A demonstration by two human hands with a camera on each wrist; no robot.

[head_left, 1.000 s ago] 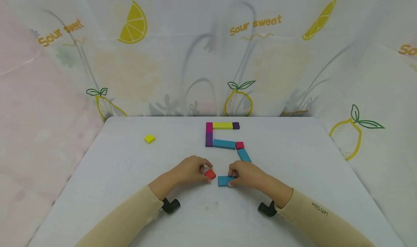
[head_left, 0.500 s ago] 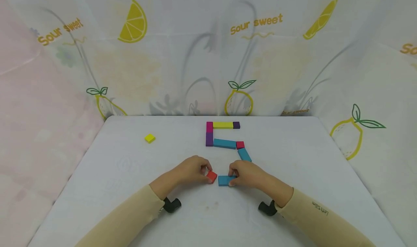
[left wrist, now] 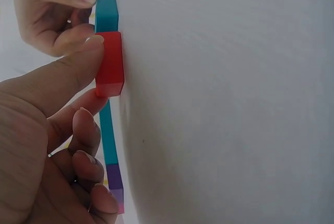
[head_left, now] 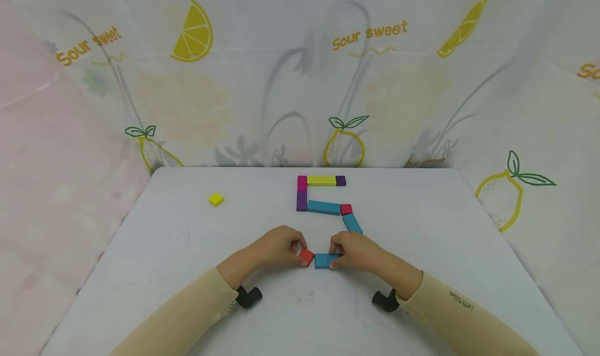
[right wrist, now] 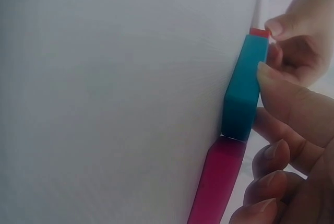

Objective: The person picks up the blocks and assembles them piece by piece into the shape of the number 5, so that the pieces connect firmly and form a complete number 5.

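Note:
My left hand (head_left: 279, 246) pinches a small red block (head_left: 307, 257) between thumb and forefinger on the white table. To its right, my right hand (head_left: 358, 250) pinches a longer blue block (head_left: 322, 261), thumb on the near side. The red block sits slightly turned, its corner at the blue block's left end. In the right wrist view, a magenta block (right wrist: 219, 182) meets the other end of the blue block; my right hand hides it in the head view. Beyond that hand, a second blue block (head_left: 352, 223) lies slanted.
Behind my hands runs a line of flat blocks: a blue block (head_left: 323, 207), a red block (head_left: 346, 209), a purple block (head_left: 302, 200), a magenta block (head_left: 302, 183), a yellow block (head_left: 321, 181) and a dark purple block (head_left: 340, 181). A yellow square block (head_left: 216, 199) lies apart at left.
My left hand has taken the red block between its fingertips and slid it right, up to the blue block. My right hand and its blue block have stayed in place.

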